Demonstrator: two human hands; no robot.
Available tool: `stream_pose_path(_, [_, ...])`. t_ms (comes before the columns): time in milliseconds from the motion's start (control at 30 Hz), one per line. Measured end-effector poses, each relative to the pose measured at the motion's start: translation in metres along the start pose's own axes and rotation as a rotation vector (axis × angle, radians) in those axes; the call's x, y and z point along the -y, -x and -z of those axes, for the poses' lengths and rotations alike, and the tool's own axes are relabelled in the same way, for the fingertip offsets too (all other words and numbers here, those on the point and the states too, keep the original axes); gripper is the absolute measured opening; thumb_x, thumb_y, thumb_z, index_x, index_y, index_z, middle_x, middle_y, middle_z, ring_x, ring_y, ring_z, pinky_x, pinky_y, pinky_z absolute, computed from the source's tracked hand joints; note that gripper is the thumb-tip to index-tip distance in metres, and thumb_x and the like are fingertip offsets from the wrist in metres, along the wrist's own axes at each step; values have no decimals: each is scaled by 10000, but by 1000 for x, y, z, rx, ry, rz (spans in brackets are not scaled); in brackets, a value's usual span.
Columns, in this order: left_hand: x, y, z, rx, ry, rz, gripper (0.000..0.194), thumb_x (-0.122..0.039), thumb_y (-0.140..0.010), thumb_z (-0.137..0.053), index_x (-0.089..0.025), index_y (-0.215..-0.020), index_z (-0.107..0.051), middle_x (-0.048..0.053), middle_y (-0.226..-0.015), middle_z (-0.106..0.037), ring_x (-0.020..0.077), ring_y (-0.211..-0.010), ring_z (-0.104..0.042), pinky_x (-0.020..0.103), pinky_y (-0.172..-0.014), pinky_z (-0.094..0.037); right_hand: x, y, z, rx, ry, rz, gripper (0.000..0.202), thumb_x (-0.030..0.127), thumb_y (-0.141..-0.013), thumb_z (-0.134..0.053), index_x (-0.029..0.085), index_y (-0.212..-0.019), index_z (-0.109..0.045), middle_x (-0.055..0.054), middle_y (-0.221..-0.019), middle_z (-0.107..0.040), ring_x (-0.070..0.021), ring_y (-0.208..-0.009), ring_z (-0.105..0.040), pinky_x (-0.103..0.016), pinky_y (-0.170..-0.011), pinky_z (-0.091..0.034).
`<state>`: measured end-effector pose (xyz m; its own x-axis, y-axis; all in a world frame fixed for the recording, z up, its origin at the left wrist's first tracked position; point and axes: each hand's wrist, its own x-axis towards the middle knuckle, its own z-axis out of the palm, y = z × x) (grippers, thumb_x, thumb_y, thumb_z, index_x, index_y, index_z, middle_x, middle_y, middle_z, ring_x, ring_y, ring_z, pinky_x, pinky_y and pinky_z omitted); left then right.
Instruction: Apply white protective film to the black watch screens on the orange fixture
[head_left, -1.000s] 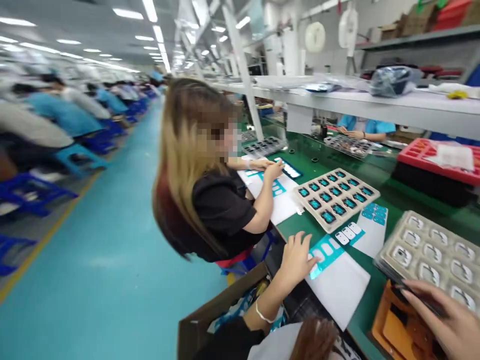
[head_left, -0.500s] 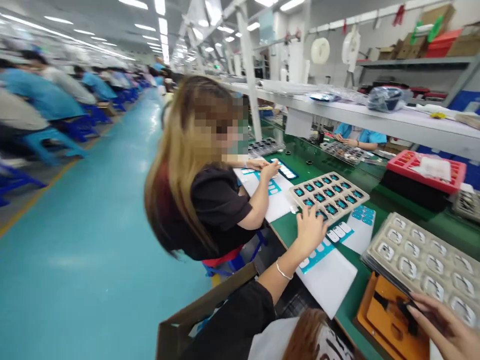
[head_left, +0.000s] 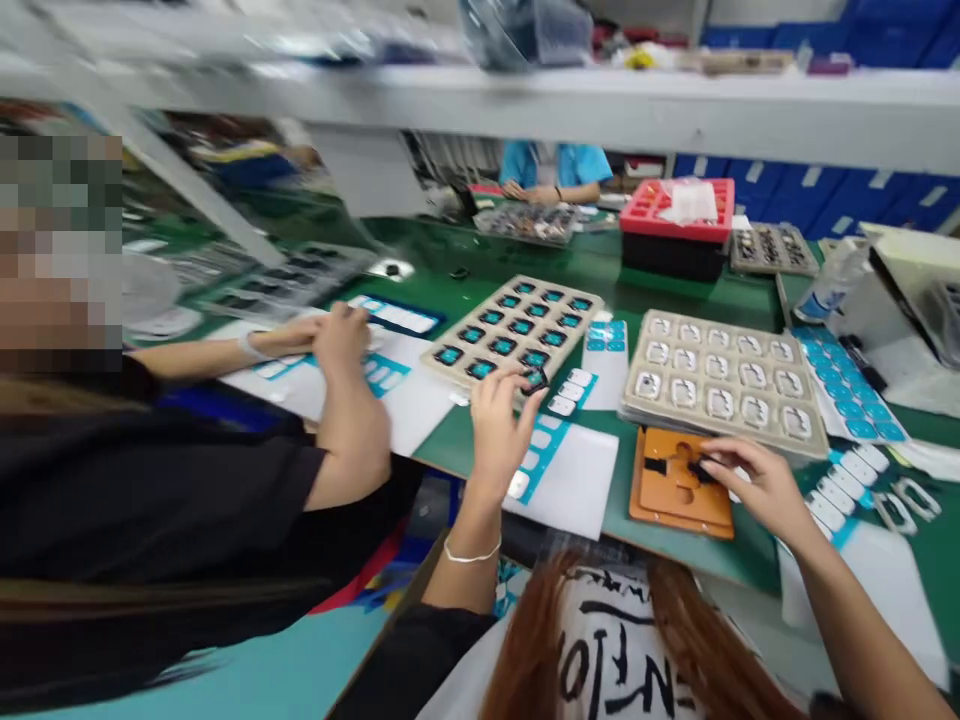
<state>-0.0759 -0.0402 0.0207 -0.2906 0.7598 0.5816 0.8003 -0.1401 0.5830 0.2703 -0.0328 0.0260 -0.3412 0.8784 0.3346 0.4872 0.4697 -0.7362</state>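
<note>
My left hand (head_left: pixel 499 425) pinches a small black part with a teal face (head_left: pixel 534 381) at the front corner of a beige tray (head_left: pixel 491 318), whose pockets hold several like parts. Over the right side of an orange fixture (head_left: pixel 660 500), my right hand (head_left: pixel 757 485) has its thumb and fingers closed on a black piece (head_left: pixel 703 468). A dark strip (head_left: pixel 655 465) lies on the fixture's left. Behind the fixture sits a second beige tray (head_left: pixel 634 400) with several white-rimmed parts. Between my hands is a white sheet (head_left: pixel 589 485) with teal backing and white stickers.
A person in black sleeves (head_left: pixel 247 480) works close on my left, hands over a white sheet. Across the table sits a person in blue (head_left: pixel 596 165). A red tray (head_left: pixel 675 225) stands on a black box at the back. A shelf (head_left: pixel 675 110) crosses above.
The view has swung right and down toward the table. My left hand has lifted the black part from the tray's corner. My right hand still holds its black piece over the fixture.
</note>
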Motion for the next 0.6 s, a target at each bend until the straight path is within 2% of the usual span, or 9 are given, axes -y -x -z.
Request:
stream_pose_path(67, [-13, 10, -4, -30, 120, -187, 123, -326, -910, -643, -207, -922, -613, 95, -1129, -675, 247, -1098, -630, 421, -964, -504, 3, -3, -1, 20, -10, 8, 226, 400, -894, -654, 221, -1004, -737, -67, -863, -732, -207, -746, -681, -329, -665, -551])
stream_pose_path(167, [-29, 25, -15, -9, 258, -321, 82, -265, -895, -681, -212, -924, -626, 60, -1075, -690, 201, -1033, -671, 362, -916, -541, 4, -8, -3, 55, 12, -29, 217, 398, -904, -642, 222, -992, -733, -55, -871, -726, -186, -747, -667, -309, -663, -541])
stream_pose_path(367, [-45, 42, -34, 101, 349, -388, 90, -209, -880, -701, -204, -948, -642, 60, -1076, -675, 181, -965, -691, 343, -855, -584, 8, -10, -10, 140, 52, 58, 161, 329, -926, -630, 231, -993, -739, -48, -911, -730, -167, -746, -654, -291, -639, -516])
stream_pose_path(500, [-49, 42, -37, 146, 363, -430, 107, -167, -878, -696, -193, -959, -630, 67, -1090, -658, 183, -1001, -686, 334, -856, -594, 4, -11, -16, 133, 94, 139, 168, 293, -949, -607, 229, -989, -756, -59, -913, -744, -208, -842, -637, -369, -774, -516])
stream_pose_path(600, [-50, 43, -38, 195, 380, -447, 118, -146, -876, -691, -191, -965, -627, 73, -1124, -645, 173, -972, -684, 331, -845, -603, 1, -12, -18, 100, 138, 153, 185, 311, -943, -621, 225, -1005, -773, -75, -884, -726, -235, -848, -584, -415, -791, -497])
